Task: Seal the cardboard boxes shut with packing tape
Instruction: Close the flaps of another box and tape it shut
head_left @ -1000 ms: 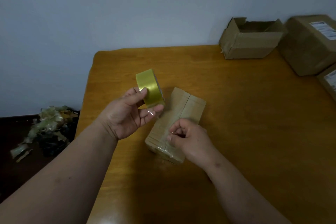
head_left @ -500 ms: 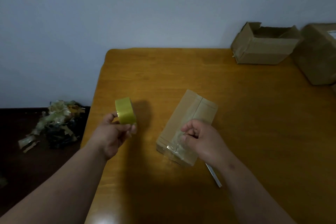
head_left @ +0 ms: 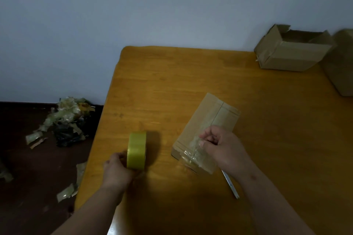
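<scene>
- The box (head_left: pixel 207 131), flat brown cardboard, lay on the table (head_left: pixel 191 74) near its front, a glossy clear tape strip over its near end.
- The right hand (head_left: pixel 221 147) rested on that end, fingers curled, pinching the crinkled tape.
- The left hand (head_left: pixel 116 171) gripped the roll (head_left: pixel 136 152), a shiny yellow-green ring standing on edge left of the box.
- A thin metal blade (head_left: pixel 230 184) lay beside the right wrist.
- An open box (head_left: pixel 292 53) sat at the far right corner.
- Crumpled tape scraps (head_left: pixel 65 118) littered the dark floor.

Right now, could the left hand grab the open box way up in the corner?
Probably not as things stand. The left hand holds the tape roll near the table's front edge, and the open box sits at the far right corner.
</scene>
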A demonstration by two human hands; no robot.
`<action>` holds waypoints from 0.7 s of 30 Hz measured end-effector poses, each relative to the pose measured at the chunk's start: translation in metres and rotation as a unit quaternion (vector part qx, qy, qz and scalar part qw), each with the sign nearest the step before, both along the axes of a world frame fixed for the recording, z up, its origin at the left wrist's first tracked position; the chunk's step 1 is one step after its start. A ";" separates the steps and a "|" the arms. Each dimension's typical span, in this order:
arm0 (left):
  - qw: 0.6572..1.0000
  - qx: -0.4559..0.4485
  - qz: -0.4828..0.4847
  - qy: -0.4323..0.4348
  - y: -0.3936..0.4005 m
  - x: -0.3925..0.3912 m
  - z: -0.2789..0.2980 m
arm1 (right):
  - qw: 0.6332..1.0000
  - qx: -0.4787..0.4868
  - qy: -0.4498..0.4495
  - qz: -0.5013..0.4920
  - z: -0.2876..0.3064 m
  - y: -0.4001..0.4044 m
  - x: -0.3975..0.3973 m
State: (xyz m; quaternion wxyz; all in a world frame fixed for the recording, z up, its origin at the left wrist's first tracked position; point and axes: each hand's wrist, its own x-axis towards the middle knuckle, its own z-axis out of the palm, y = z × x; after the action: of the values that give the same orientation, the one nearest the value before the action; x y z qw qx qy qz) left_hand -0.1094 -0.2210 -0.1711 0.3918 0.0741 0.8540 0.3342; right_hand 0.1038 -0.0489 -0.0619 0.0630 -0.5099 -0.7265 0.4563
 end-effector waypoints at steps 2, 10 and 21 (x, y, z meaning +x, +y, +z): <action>0.999 -0.017 -0.027 0.037 -0.003 -0.001 -0.006 | 1.000 0.003 -0.002 0.000 0.001 0.000 -0.001; 0.982 -0.118 -0.054 0.135 -0.021 -0.006 -0.025 | 1.000 0.013 0.009 -0.003 0.000 -0.003 0.004; 0.954 -0.134 -0.190 0.188 -0.020 -0.008 -0.014 | 0.998 0.049 0.038 -0.013 -0.006 -0.009 0.004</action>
State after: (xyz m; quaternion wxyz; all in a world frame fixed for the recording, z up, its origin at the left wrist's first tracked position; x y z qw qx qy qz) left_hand -0.1177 -0.2413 -0.1855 0.2867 0.2430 0.9193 0.1164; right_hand 0.1076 -0.0582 -0.0676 0.1212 -0.4981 -0.7382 0.4385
